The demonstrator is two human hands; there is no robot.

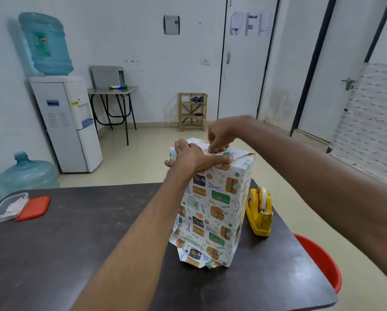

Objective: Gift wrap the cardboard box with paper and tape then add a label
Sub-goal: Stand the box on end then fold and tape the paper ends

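Observation:
The box (pixel 210 207) stands upright on the dark table (pixel 76 243), covered in white gift paper printed with colourful presents. Loose paper flares out at its bottom end. My left hand (pixel 194 157) lies flat on the top face, pressing the folded paper down. My right hand (pixel 219 136) is above the top's far side, its fingertips pinched against the paper fold there. Whether a piece of tape is under the fingers cannot be told. A yellow tape dispenser (pixel 259 212) with a white roll stands just right of the box.
A clear plastic container (pixel 7 207) with small paper pieces and its red lid (pixel 34 208) sit at the table's left edge. A red bucket (pixel 322 261) stands beyond the right edge. A water dispenser (pixel 69 122), spare bottle (pixel 27 171), small table and wooden rack stand by the far wall.

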